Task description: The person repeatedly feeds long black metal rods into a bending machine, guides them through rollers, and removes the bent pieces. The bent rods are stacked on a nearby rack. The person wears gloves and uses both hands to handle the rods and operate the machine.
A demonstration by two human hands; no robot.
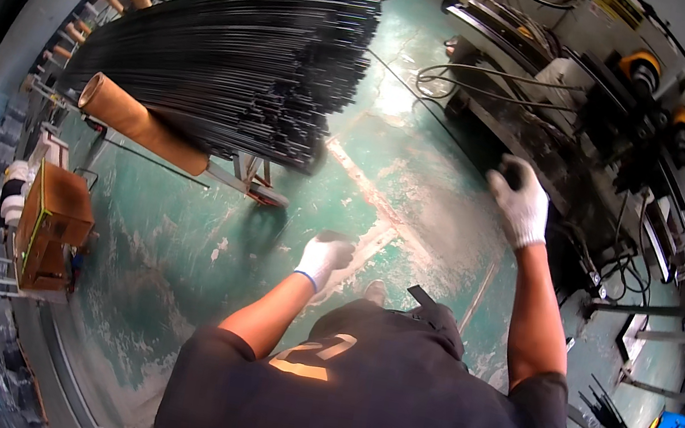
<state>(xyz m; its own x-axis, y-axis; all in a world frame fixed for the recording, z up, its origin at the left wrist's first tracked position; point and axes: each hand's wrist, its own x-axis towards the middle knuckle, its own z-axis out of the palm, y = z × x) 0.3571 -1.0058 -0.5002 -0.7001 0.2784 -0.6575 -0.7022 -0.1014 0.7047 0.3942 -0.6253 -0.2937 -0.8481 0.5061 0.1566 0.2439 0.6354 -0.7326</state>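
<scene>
Covering most of the view: worn green floor (160, 261). Machine (597, 75) upper right, orange-and-black units on it, cables looped in front. Pile of black rods (223, 61) upper left, ahead of the person and left of the machine. Progress: no rod seen being carried, big pile on hand, so plenty looks left; amount done can't be told from here. Long axis of the pile runs roughly left-right, slightly skewed; uneven near ends point right, toward the machine side, other ends run off far left. Wheeled rack (266, 197) under it, mostly hidden. Brown tube (142, 124) slanting along the pile's near side. Gloved right hand (521, 205) half open, thumb apart from fingers, nothing visible in it, nearest the machine; contact unclear. Gloved left hand (325, 258) curled, blurry, over floor; nothing seen in it, can't tell if fully closed.
</scene>
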